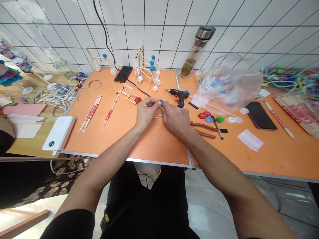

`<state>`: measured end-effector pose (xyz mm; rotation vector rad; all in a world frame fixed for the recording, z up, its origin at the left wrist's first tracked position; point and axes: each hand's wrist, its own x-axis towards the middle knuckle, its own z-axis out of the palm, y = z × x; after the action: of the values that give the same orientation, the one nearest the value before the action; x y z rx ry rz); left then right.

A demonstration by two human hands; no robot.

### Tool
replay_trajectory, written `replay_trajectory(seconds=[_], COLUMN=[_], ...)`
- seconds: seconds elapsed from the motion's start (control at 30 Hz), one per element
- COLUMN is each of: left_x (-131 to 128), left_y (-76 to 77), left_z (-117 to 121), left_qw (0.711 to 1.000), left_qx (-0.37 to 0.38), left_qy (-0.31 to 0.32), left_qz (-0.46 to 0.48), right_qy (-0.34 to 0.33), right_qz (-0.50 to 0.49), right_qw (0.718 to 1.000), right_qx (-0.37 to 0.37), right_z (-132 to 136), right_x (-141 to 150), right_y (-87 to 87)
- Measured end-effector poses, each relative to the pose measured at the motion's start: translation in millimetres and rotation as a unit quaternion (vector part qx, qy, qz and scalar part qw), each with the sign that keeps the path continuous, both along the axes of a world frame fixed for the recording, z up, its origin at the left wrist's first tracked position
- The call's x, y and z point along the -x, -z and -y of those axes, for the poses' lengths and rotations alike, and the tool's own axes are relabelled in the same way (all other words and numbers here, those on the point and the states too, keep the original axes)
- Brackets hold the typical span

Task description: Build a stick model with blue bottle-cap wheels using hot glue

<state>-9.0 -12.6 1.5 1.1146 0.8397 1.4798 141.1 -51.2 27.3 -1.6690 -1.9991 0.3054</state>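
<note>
The fingers of the left hand are closed in a pinch on a small blue cap, held just above the worktop. The right hand is curled just beside it, its fingers bent inward (whether they grip the cap too, or something thinner, I cannot tell; the knuckles hide it). The step in hand looks like fitting this cap to a stick piece, a join that calls for both hands staying close and steady. A thin wooden stick shows just below the hands. To the left lies a small stick frame with a red cap on it. To the right are a black hot glue gun, red-handled pliers and loose bottle caps. Farther back stand stick models with blue and white caps.
</note>
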Motion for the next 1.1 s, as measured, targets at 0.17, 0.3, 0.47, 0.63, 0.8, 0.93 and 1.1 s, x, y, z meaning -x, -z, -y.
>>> replay_trajectory(seconds=[0.17,0.3,0.47,0.63,0.8,0.93,1.1], left_x=[0.1,-1.9,-4.2,-0.8,-0.6,-2.4,1.7], left_y=[-8.6,-14.2,-4.1,-3.7,-3.3,-1.9,-3.2], left_z=[5.5,5.7,-3.2,-3.7,-1.6,-0.3,-7.0], left_qw=[0.999,0.995,0.995,0.997,0.999,0.999,0.993], left_qx=[-0.014,-0.043,-0.051,-0.067,-0.044,-0.036,0.011], left_qy=[0.017,0.052,0.007,-0.035,-0.027,-0.002,0.040], left_qz=[0.031,0.075,0.087,-0.002,0.005,0.032,0.110], right_qy=[-0.069,-0.182,-0.148,-0.057,0.029,-0.027,-0.136], right_qz=[-0.224,-0.446,-0.524,-0.218,0.066,-0.206,-0.469], right_qw=[0.965,0.818,0.806,0.974,0.997,0.975,0.823], right_qx=[0.119,0.315,0.233,0.015,0.009,0.084,0.291], right_z=[-1.3,-9.4,-13.2,-11.0,0.8,-2.9,-8.9], right_x=[-8.7,-16.3,-1.9,0.6,4.4,0.9,-8.8], right_y=[-14.9,-25.3,-8.7,0.2,-6.7,-12.7,-22.2])
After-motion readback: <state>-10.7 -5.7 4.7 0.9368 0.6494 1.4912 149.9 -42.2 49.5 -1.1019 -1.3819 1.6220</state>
